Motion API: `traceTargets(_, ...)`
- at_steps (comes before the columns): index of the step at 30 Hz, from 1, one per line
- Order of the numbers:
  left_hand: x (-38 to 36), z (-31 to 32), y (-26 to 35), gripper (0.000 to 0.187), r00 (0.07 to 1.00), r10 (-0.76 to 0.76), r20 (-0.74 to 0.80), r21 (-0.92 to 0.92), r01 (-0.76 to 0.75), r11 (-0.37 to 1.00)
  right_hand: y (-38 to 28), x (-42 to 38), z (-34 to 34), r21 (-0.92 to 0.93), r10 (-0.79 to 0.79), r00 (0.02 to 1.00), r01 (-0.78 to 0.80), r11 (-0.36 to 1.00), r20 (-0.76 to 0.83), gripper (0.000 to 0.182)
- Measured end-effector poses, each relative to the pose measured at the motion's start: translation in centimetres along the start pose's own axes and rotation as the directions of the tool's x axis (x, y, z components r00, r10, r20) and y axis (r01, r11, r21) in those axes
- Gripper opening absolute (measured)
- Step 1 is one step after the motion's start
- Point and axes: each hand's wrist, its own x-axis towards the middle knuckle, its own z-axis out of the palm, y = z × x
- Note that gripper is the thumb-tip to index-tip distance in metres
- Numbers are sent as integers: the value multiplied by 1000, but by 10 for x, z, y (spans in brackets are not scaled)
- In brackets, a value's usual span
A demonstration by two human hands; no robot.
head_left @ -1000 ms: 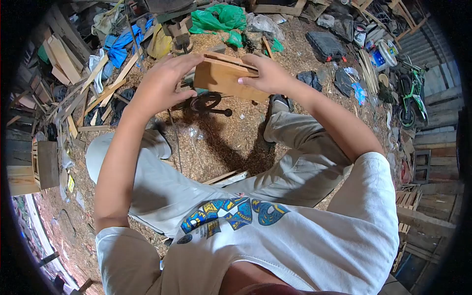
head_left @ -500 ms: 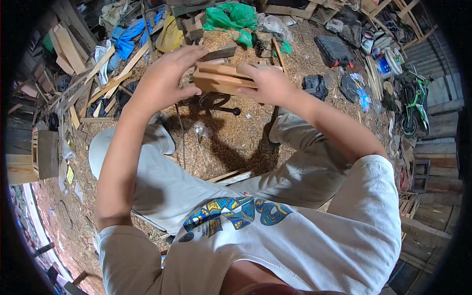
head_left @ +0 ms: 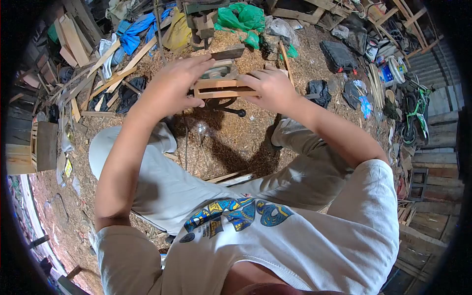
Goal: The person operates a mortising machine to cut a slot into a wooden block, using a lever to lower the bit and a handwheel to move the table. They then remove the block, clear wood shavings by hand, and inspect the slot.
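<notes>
A small wooden frame [head_left: 223, 83] with a long narrow slot is held level in front of me, over a metal screw handle [head_left: 226, 109] with a black knob. My right hand [head_left: 273, 88] grips its right end, fingers over the top and thumb underneath. At the opposite end, my left hand [head_left: 179, 86] has its thumb and fingers spread apart around the corner, the thumb just below the wood. Behind the frame, a dark wood piece [head_left: 228, 52] lies near the left fingertips.
Wood shavings cover the ground [head_left: 231, 147] between my legs. Loose boards [head_left: 115, 73] lean at the left, beside a blue tarp [head_left: 130, 37]. A green plastic bag [head_left: 241, 17] lies ahead. Toward the right are a black case [head_left: 338, 55] and a green toy motorbike [head_left: 415, 110].
The wooden frame has turned from slanted to level, so its slotted side now faces me. Both hands have lowered slightly in view, and the left hand has come closer around its left end.
</notes>
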Motion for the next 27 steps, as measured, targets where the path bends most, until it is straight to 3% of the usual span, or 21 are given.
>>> traceTargets(13, 0, 14, -8, 94, 994, 14, 107, 49, -19, 999, -11, 5, -10, 31, -46, 993, 49, 998, -111, 52)
traceTargets(25, 4, 16, -9, 78, 992, -3, 124, 45, -3, 999, -9, 3, -14, 7, -58, 990, 60, 998, -125, 59)
traceTargets(27, 5, 11, -2, 70, 984, -72, 160, 47, 65, 997, -9, 3, -15, 24, -47, 993, 50, 998, -111, 57)
